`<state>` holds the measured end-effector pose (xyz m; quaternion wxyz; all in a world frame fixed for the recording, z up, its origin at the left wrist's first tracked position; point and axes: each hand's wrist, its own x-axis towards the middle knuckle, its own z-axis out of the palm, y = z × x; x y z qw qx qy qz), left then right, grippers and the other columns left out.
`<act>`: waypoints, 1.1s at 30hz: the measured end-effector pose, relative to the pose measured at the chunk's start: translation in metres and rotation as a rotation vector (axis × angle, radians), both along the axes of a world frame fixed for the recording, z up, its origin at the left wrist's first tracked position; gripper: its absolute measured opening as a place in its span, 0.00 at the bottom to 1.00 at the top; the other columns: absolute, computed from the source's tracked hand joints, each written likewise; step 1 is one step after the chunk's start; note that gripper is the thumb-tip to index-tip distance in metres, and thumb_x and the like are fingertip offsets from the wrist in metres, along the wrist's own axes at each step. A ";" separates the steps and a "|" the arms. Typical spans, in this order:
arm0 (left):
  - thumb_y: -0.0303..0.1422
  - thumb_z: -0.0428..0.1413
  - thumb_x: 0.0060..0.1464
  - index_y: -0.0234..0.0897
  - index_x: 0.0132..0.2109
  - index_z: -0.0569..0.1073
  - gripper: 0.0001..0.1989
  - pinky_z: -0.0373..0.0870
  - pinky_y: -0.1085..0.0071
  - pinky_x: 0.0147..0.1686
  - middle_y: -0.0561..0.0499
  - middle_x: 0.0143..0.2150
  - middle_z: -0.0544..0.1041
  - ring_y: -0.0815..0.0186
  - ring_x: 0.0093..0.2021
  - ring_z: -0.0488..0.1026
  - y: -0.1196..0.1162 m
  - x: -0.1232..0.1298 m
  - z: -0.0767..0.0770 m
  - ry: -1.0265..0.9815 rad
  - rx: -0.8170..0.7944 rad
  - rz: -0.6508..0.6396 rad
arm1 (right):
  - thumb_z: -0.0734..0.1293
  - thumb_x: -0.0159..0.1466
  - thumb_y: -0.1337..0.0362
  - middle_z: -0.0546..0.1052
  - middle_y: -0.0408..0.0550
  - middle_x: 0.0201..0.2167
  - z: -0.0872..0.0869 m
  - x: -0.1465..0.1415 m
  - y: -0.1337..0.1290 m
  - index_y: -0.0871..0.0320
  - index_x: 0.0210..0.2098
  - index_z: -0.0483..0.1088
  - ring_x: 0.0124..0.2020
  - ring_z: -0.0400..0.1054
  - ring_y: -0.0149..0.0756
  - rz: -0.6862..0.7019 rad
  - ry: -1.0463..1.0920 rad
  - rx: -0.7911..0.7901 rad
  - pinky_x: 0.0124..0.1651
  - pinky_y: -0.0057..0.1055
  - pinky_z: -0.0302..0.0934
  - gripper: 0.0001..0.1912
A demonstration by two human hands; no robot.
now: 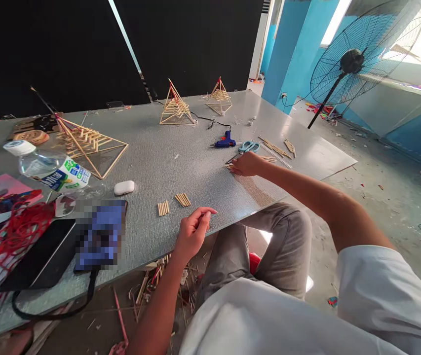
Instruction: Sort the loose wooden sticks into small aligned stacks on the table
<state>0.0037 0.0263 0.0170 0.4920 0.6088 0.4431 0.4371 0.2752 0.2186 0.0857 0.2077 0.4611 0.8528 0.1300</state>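
My right hand (246, 164) reaches across the table, fingers down and closed around the ends of short wooden sticks (229, 167); how many it grips is hidden. Just behind it lie light-blue scissors (249, 146) and a blue glue gun (225, 140). My left hand (192, 233) hovers by the table's front edge, index finger and thumb stretched out, other fingers curled, nothing visible in it. Near it, two small groups of short sticks lie side by side, a left group (163, 208) and a right group (183, 199).
Stick pyramids stand at the back (176, 109), back right (219, 101) and left (90, 143). Longer sticks (275, 147) lie right of the scissors. At left are a plastic bottle (53, 170), white case (124, 188), phone (40, 254) and red string (28, 229). A fan (351, 61) stands right.
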 end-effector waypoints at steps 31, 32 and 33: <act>0.39 0.52 0.72 0.41 0.49 0.86 0.18 0.55 0.68 0.31 0.49 0.26 0.81 0.64 0.25 0.73 -0.018 -0.048 0.026 0.834 0.393 0.563 | 0.51 0.84 0.59 0.82 0.70 0.58 -0.007 -0.202 -0.090 0.70 0.63 0.75 0.54 0.83 0.50 -0.016 0.281 -0.178 0.45 0.37 0.74 0.28; 0.39 0.52 0.71 0.41 0.49 0.86 0.18 0.56 0.68 0.32 0.48 0.28 0.83 0.62 0.26 0.75 -0.016 -0.056 0.027 0.868 0.365 0.596 | 0.52 0.84 0.62 0.81 0.69 0.59 -0.006 -0.205 -0.087 0.69 0.63 0.76 0.54 0.83 0.49 -0.009 0.260 -0.192 0.44 0.36 0.74 0.26; 0.40 0.52 0.71 0.41 0.50 0.86 0.18 0.57 0.68 0.32 0.47 0.29 0.84 0.61 0.27 0.76 -0.013 -0.062 0.026 0.873 0.339 0.613 | 0.54 0.82 0.65 0.81 0.67 0.60 -0.006 -0.206 -0.085 0.67 0.62 0.77 0.54 0.83 0.49 0.000 0.238 -0.207 0.43 0.35 0.74 0.23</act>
